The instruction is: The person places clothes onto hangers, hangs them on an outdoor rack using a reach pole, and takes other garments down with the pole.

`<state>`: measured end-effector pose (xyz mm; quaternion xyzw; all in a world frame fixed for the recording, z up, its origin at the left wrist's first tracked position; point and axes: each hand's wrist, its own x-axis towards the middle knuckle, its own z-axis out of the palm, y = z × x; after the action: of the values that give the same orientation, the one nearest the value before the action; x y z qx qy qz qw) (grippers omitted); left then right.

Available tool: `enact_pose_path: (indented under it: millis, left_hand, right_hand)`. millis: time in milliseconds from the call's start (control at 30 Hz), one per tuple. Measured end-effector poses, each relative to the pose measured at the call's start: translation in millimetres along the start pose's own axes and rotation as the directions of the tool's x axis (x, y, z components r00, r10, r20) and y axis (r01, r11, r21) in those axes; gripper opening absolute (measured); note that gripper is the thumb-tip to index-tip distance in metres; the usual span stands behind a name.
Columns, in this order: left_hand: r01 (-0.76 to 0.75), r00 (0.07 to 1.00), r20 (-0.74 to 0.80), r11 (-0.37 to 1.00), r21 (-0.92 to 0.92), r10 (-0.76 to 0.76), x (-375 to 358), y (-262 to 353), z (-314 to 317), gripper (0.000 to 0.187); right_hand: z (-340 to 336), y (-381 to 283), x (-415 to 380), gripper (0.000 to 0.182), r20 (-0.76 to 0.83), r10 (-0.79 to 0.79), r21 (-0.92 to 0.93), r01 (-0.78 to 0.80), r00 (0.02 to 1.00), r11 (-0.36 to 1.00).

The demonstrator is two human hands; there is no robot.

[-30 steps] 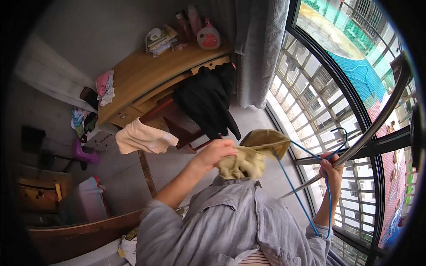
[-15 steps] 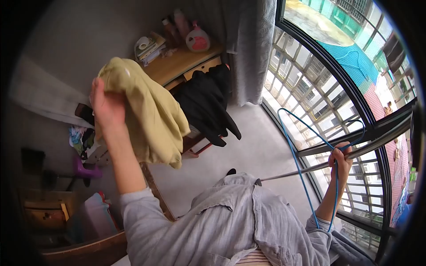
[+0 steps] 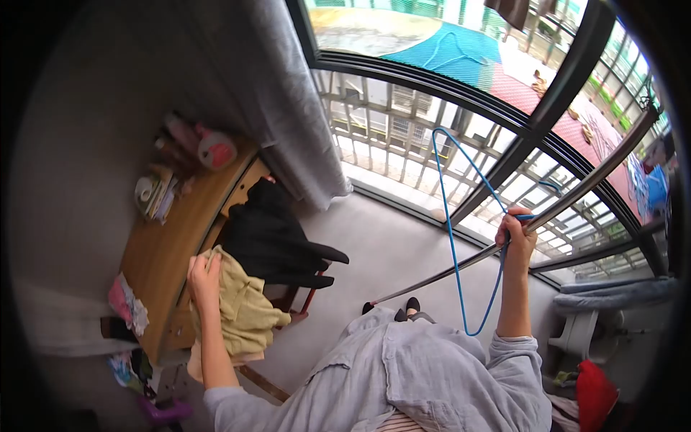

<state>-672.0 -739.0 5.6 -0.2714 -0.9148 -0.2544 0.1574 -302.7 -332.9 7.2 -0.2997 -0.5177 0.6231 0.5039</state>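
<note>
My left hand [image 3: 205, 277] grips the top edge of a yellow-beige garment [image 3: 245, 306], which hangs down in folds beside the desk. My right hand [image 3: 515, 234] is closed around a blue clothes hanger [image 3: 453, 237], near its hook end, so the triangular frame points down and left. That hand is against or very close to a metal rail [image 3: 568, 194] passing behind it; whether it touches cannot be made out. A black garment [image 3: 270, 234] is draped just beyond the yellow-beige one, over something mostly hidden with a red leg.
A wooden desk [image 3: 155, 270] on the left bears bottles [image 3: 216, 149], a paper roll and books. Beside it hangs a grey curtain [image 3: 288, 108]. Barred windows [image 3: 410, 108] run along the far side. A red cloth [image 3: 596, 396] lies at lower right.
My view has turned to the right. My left hand has lowered the yellow-beige garment toward the desk side. The hanger has swung round in my right hand, still held by the rail.
</note>
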Motion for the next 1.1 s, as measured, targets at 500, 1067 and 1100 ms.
enact_pose_path:
  millis: [500,1067,1100]
  left_hand:
    - [0.075,0.873,-0.483,0.961,0.267,0.066,24,65,32,0.023]
    - [-0.038,0.845,0.262,0.541,-0.84,0.466,-41,451,247,0.094]
    - [-0.105,0.844,0.247,0.597,-0.795,0.477,-19,456,247,0.086]
  right_hand:
    - [-35,6,30,0.012,-0.128,-0.166,-0.187,0.141,0.978,0.972]
    - [-49,-22,92,0.05,-0.044,-0.271,-0.144,0.262,0.962,0.954]
    - [-53,-30,91,0.045,-0.077,-0.268,-0.16,0.254,0.96,0.954]
